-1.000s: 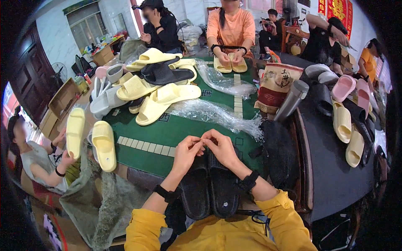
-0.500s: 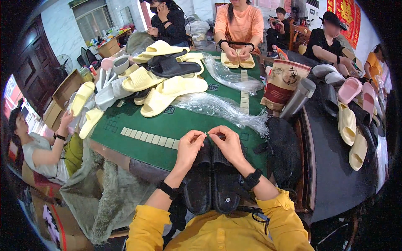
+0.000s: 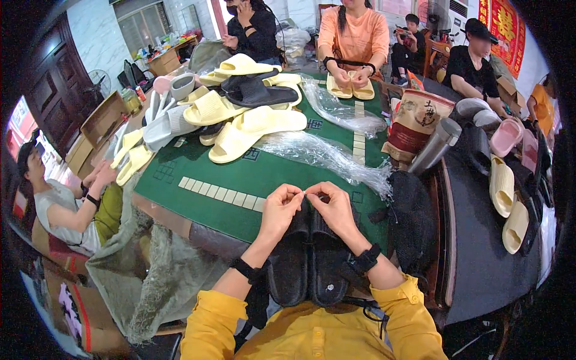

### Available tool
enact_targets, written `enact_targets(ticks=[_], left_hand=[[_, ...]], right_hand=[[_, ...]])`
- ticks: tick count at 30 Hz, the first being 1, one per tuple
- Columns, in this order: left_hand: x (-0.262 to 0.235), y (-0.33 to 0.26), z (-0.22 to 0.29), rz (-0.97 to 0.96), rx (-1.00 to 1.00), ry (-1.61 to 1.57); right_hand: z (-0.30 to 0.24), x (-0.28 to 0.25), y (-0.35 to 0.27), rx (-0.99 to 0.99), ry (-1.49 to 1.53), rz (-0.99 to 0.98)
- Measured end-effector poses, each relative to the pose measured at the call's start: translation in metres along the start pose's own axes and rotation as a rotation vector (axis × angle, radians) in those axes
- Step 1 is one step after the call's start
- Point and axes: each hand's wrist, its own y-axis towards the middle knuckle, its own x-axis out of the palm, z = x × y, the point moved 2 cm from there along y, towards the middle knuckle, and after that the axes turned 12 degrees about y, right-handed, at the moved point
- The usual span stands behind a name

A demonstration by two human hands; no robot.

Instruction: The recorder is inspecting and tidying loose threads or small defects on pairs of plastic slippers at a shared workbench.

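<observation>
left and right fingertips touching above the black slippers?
Touching. The head view shows the left hand and right hand pinched together at the fingertips over the black slippers, no gap visible.

Green table point(image 3: 252, 180) – yellow slippers point(image 3: 258, 129) piled far side with a black pair point(image 3: 258, 93); clear bags point(image 3: 324, 153) mid-right; tile row point(image 3: 222, 195) near edge; black slippers point(image 3: 309, 258) at front – a printed pouch point(image 3: 414, 120) right.

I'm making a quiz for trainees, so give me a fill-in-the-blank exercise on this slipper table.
1. Both hands, left hand and right hand, meet above a pair of ____ slippers.
2. The table has a ____ top.
3. Most slippers in the pile are pale ____.
4. A crumpled clear ____ bag lies beyond the hands.

Missing words: black; green; yellow; plastic
</observation>
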Motion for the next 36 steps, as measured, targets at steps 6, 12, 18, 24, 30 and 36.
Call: enact_targets(ticks=[6,12,18,24,30,36], left_hand=[[0.000,0.001,-0.002,0.008,0.000,-0.004],[0.002,0.000,-0.002,0.001,0.010,0.013],[0.001,0.000,-0.002,-0.015,0.014,0.056],[0.000,0.007,-0.014,-0.107,0.068,0.043],[0.002,0.010,-0.017,-0.101,0.143,0.174],[0.006,0.009,-0.015,-0.031,0.114,0.098]], right_hand=[[0.001,0.000,0.001,0.002,0.006,0.001],[0.000,0.001,0.000,-0.008,0.020,0.008],[-0.004,0.000,-0.001,-0.003,0.021,0.009],[0.004,-0.003,-0.001,-0.033,-0.054,0.015],[0.008,-0.001,-0.002,-0.113,-0.078,-0.053],[0.013,0.000,-0.001,-0.027,-0.034,-0.024]])
